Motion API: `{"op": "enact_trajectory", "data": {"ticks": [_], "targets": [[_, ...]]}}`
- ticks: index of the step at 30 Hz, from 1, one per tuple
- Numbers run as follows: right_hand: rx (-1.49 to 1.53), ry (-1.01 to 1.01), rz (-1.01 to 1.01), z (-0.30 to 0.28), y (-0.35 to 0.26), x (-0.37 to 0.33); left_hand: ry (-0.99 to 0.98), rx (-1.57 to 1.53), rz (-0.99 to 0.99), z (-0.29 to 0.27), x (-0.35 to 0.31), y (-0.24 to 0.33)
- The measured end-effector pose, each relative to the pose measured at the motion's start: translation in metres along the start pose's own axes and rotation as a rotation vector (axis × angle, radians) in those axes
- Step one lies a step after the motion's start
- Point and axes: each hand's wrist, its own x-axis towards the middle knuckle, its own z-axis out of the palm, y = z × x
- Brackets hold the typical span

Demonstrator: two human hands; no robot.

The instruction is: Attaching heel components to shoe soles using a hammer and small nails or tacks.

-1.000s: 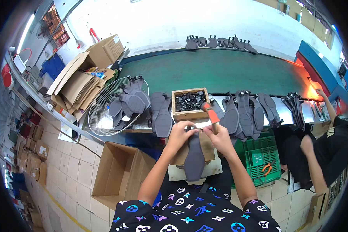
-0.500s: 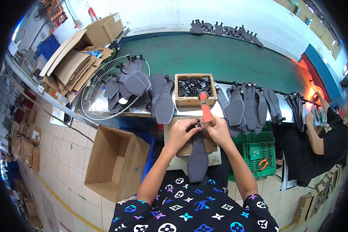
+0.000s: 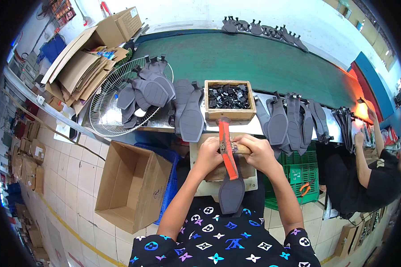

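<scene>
Work looks partway along: dark-grey shoe soles with black tips (image 3: pixel 278 122) line the silvery metal table (image 3: pixel 212 127), while loose shiny black pieces (image 3: pixel 228 96) fill an open wooden box (image 3: pixel 230 115). My right grip (image 3: pixel 258 151) closes round a wooden-handled, red-headed hammer (image 3: pixel 227 153) above one long dark-grey sole (image 3: pixel 231 196); my left grip (image 3: pixel 210 153) (how tightly closed, I cannot tell) sits near its narrow end.

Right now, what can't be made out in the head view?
Head view: left hand, fingertips and anything in them, behind the hammer.
Head view: sole, upper end, covered by hammer and left hand.
Head view: blue crate, mostly behind the carton.
Head view: black pieces, too small and jumbled to count.
</scene>
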Motion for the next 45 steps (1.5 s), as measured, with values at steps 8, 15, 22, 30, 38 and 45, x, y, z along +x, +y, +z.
{"op": "enact_trajectory", "data": {"ticks": [8,15,22,30,38,45], "targets": [[-0.049,0.117,-0.079,-0.006,-0.008,-0.007,-0.048,-0.236,-0.126,-0.007,0.008,0.018],[0.737,0.226,0.534,-0.025,-0.057,-0.051,-0.094,-0.442,-0.285,-0.009,0.015,0.03],[0.217,0.225,0.218,-0.032,-0.079,-0.06,-0.166,-0.433,-0.328,-0.013,0.016,0.025],[0.264,0.186,0.333,-0.04,-0.083,-0.057,-0.195,-0.426,-0.348,-0.012,0.014,0.022],[0.176,0.197,0.179,-0.043,-0.075,-0.056,-0.251,-0.157,-0.298,-0.014,0.004,0.022],[-0.029,0.351,-0.037,-0.046,-0.091,-0.072,-0.336,0.235,-0.159,-0.019,-0.005,0.031]]}}
